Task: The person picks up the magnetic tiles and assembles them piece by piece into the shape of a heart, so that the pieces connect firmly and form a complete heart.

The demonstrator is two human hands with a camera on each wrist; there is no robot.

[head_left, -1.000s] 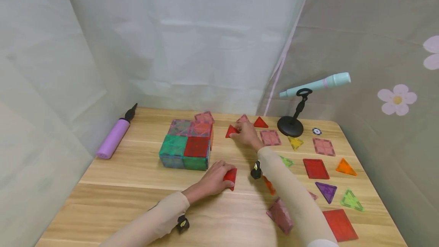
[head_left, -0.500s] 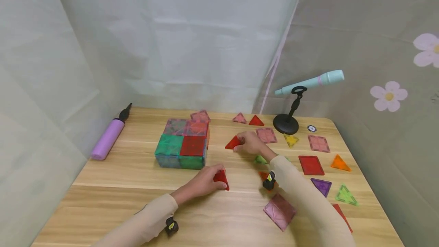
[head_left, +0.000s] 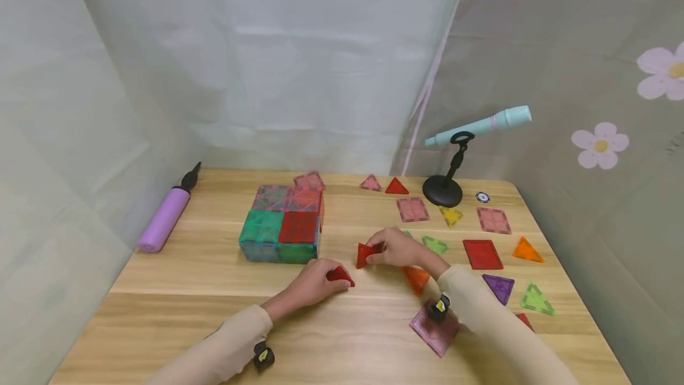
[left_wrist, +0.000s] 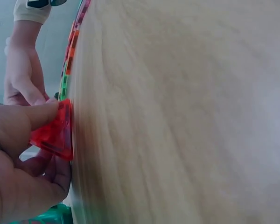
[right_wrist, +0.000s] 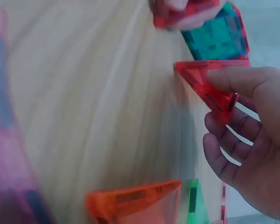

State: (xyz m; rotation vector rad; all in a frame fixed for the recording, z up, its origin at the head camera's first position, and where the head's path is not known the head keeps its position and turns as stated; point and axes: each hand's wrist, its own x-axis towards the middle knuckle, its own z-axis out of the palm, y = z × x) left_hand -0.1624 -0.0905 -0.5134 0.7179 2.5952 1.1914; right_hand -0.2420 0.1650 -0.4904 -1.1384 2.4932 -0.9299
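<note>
My left hand (head_left: 316, 283) pinches a red triangular magnetic tile (left_wrist: 60, 135) between thumb and fingers, close above the wooden table. A second red triangular tile (right_wrist: 210, 84) is pinched in my right hand (head_left: 398, 247), slightly farther back and to the right. The two tiles face each other across a small gap in the head view. Left of both hands stands a low box built of magnetic tiles (head_left: 280, 227), with green, red and pinkish squares on top. An orange triangular tile (head_left: 416, 280) lies under my right wrist, beside a pink square tile (head_left: 435, 330).
Loose tiles lie at the right, among them a red square (head_left: 483, 254), a purple triangle (head_left: 499, 287) and a light green triangle (head_left: 537, 299). A turquoise telescope (head_left: 481, 125) on a black stand (head_left: 442, 191) is at the back. A purple hand pump (head_left: 165, 218) lies at the left.
My right hand has come nearer from the back of the table with its red triangle, toward my left hand. The left hand's triangle has tilted. The head view has shifted slightly.
</note>
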